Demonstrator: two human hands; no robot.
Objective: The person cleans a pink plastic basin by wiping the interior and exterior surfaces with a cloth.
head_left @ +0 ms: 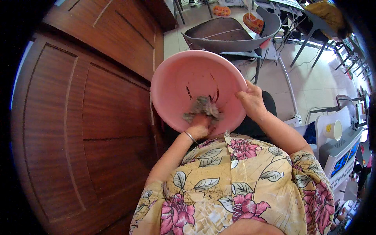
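A round pink plastic basin (175, 80) is tilted toward me, its inside facing up. With my right hand (252, 101) I grip its right rim, thumb over the edge. My left hand (201, 124), a bracelet at the wrist, reaches down inside the basin. It is closed on a crumpled grey cloth (203, 105) pressed against the inner wall, and both are slightly smeared by motion. Dark reddish-brown streaks (217, 88) mark the wall beyond the cloth. A small line of dark print is on the basin. The fingertips of my left hand are hidden in the cloth.
Brown wooden cabinet doors (111, 102) rise close on the left. A grey chair (223, 37) stands just beyond the basin. At right are a white chair with a paper cup (333, 130) near it and a grey device with a screen (344, 154). Cables (288, 82) run along the tiled floor.
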